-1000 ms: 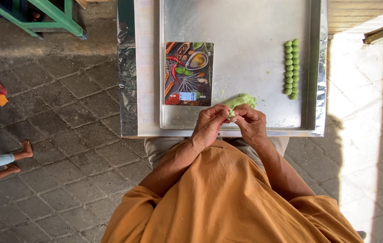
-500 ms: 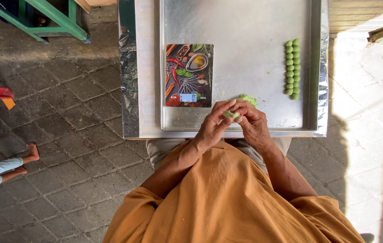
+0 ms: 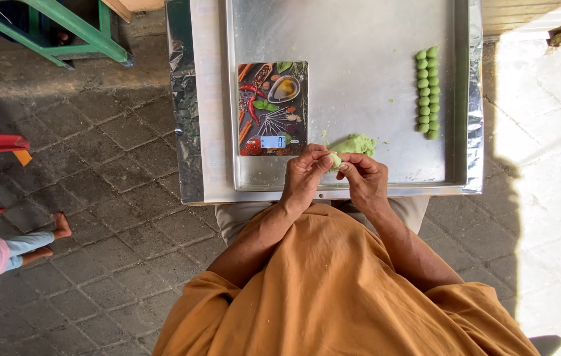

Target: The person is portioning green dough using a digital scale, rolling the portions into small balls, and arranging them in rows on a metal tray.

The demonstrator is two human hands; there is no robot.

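Both hands meet at the near edge of the metal tray [image 3: 373, 26]. The left hand [image 3: 305, 177] and the right hand [image 3: 363, 179] pinch one small piece of green dough [image 3: 336, 159] between their fingertips, closed on it from both sides. Just beyond the fingers lies the lump of green dough [image 3: 354, 143], resting on the tray beside the kitchen scale [image 3: 272, 109], whose platform carries nothing. Along the right side of the tray, well apart from the hands, two neat rows of small green balls [image 3: 427, 92] are already shaped. Judging by the lump, which looks small now, most of the dough is portioned, and only a few more balls remain to be made. The tray sits on a foil-covered desk [image 3: 185, 99].
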